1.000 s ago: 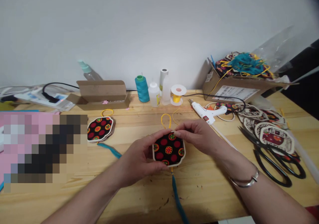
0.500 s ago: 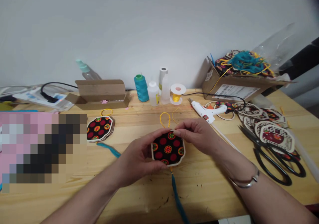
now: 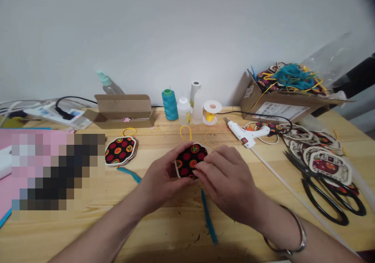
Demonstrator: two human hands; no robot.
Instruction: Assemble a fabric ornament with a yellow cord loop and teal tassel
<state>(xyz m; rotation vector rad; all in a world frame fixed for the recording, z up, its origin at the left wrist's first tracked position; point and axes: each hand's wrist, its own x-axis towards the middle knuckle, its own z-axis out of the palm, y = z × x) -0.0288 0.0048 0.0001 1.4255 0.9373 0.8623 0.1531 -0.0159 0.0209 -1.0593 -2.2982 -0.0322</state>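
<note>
My left hand (image 3: 165, 175) is closed around the left side of a hanging ornament (image 3: 187, 159), its thumb along the lower edge and fingers along the top. The ornament is a scalloped square with a pale rim and black fabric patterned in red and orange flowers. A braided yellow loop (image 3: 185, 132) extends from its top. Below it hangs a teal tassel (image 3: 208, 220). My right hand (image 3: 225, 175) is closed at the ornament's lower right edge, its fingertips pinched against it and covering that corner. Left of my hands lies a stack of similar ornaments (image 3: 120, 150).
A white glue gun (image 3: 247, 134) and black scissors (image 3: 322, 194) lie to the right beside patterned pieces (image 3: 329, 163). Behind stand teal thread (image 3: 170, 106), bottles (image 3: 184, 111), a yellow cord spool (image 3: 210, 115), an open small box (image 3: 124, 120) and a filled carton (image 3: 278, 107).
My right hand has moved from the ornament's top edge down to its lower right edge. The ornament has tilted and shifted slightly up and left.
</note>
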